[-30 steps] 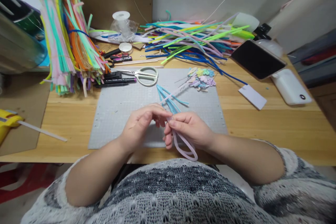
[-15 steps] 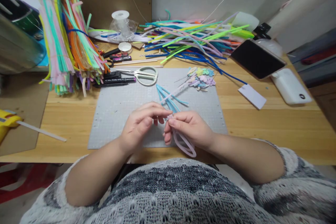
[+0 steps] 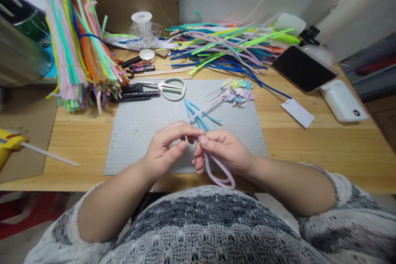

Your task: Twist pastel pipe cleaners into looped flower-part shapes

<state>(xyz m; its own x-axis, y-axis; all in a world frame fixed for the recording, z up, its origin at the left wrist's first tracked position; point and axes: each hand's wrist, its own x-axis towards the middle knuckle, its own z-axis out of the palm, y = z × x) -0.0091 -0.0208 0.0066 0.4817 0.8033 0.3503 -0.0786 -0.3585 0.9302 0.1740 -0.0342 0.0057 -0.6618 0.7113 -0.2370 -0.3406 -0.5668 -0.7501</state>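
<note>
Pale lilac pipe cleaners [image 3: 220, 181], bent into a long loop, are pinched between the thumb and fingers of my right hand [image 3: 227, 148]. Their gathered ends stick up at its fingertips, while the loop hangs below toward my sweater. My left hand [image 3: 168, 144] has its thumb held apart, and its outstretched index finger touches those ends. Just beyond the hands, light blue pipe cleaners [image 3: 201, 121] lie on the grey cutting mat [image 3: 136, 132], crossed by a lilac one. A cluster of small pastel flowers [image 3: 239, 90] rests at the mat's far right.
Scissors [image 3: 173, 89] and black markers [image 3: 136, 95] lie along the mat's far edge. Bundled pipe cleaners [image 3: 68, 49] stand at left, with a loose heap [image 3: 222, 45] at the back. A yellow glue gun [image 3: 10, 142] is far left, a phone [image 3: 305, 69] at right.
The lilac loop has swung slightly right and hangs a little lower. My left thumb has shifted a bit toward the right hand. Everything on the table stays put.
</note>
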